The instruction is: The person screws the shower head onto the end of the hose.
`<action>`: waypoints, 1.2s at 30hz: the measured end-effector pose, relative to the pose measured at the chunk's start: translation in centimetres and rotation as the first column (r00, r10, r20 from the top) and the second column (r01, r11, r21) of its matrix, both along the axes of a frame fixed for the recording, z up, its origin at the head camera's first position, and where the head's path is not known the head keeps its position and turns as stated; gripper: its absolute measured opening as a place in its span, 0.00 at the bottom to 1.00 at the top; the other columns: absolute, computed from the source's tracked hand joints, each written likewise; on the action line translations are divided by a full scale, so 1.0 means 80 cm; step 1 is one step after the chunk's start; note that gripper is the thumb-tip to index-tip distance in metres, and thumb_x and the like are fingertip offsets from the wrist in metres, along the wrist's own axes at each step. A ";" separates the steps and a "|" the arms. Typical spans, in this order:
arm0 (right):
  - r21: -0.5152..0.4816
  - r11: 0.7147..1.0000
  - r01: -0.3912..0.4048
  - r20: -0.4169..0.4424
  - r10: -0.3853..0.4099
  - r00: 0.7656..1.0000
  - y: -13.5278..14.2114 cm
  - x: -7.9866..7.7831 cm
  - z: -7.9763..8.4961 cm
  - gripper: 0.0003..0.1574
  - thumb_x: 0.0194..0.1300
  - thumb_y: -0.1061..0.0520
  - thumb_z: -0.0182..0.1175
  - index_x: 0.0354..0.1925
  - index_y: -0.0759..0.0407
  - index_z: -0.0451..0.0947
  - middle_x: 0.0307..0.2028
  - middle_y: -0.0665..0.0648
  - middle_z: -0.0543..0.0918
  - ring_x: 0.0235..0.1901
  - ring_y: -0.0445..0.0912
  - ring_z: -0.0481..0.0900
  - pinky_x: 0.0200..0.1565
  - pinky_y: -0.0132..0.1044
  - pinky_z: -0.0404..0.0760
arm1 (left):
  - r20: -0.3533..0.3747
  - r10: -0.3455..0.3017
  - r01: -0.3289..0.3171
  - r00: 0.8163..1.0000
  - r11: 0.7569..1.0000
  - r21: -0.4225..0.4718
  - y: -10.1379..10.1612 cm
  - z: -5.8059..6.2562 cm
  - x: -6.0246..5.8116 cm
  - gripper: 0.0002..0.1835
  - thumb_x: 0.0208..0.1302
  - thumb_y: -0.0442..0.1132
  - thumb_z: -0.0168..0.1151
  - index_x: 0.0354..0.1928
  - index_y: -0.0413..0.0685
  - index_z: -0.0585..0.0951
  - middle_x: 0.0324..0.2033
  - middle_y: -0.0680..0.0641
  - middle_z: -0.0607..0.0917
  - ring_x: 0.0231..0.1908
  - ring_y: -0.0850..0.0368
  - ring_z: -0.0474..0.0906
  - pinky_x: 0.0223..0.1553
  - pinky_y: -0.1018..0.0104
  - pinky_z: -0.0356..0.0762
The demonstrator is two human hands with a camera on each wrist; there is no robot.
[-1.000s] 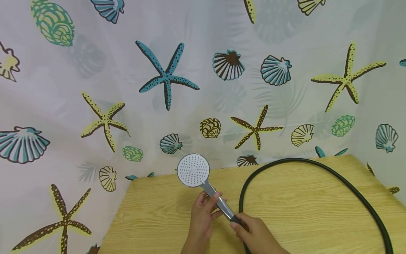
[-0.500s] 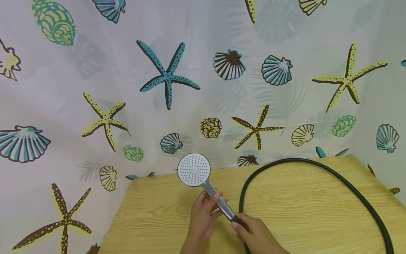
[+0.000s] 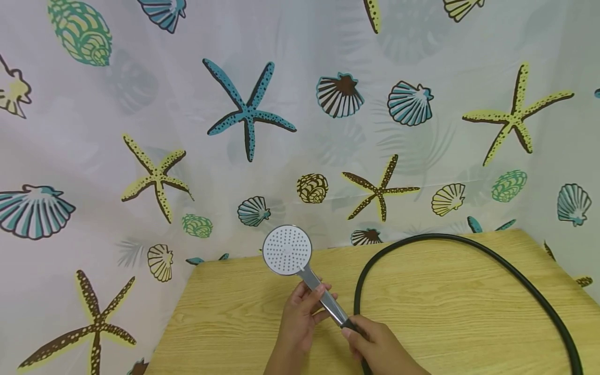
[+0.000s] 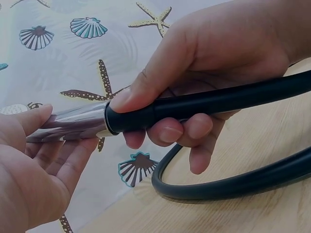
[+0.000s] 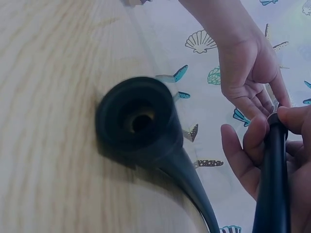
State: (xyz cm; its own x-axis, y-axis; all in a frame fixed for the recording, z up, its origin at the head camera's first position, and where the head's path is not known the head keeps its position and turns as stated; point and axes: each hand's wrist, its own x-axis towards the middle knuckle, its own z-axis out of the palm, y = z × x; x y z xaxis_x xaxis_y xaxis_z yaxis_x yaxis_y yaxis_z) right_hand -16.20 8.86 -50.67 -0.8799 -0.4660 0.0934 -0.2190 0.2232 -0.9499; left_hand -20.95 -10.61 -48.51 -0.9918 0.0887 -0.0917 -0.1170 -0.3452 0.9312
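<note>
A shower head (image 3: 287,250) with a round white spray face and chrome handle is held up, tilted to the left, above the wooden table (image 3: 225,312). My left hand (image 3: 296,320) holds its handle, thumb on top and fingers beneath. At the handle's lower end, my right hand (image 3: 382,346) pinches the black hose fitting (image 4: 129,119) between thumb and fingers. In the left wrist view the fitting meets the chrome handle's rim, and the inside of the joint is hidden. From that hand the black hose (image 3: 431,237) runs off in a wide loop.
The hose's other end (image 5: 109,121), a wide black socket with a hole, shows close to the camera in the right wrist view. A white curtain (image 3: 300,31) printed with shells and starfish hangs behind the table and at both sides.
</note>
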 end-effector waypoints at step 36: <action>-0.452 0.871 -0.195 0.167 0.298 0.940 0.005 -0.003 -0.002 0.22 0.80 0.58 0.47 0.49 0.82 0.70 0.29 0.46 0.80 0.27 0.34 0.81 0.48 0.41 0.90 | -0.212 -0.244 0.290 0.946 0.931 0.223 -0.015 0.000 0.000 0.11 0.79 0.33 0.46 0.54 0.53 0.75 0.46 0.55 0.87 0.46 0.58 0.89 0.52 0.60 0.88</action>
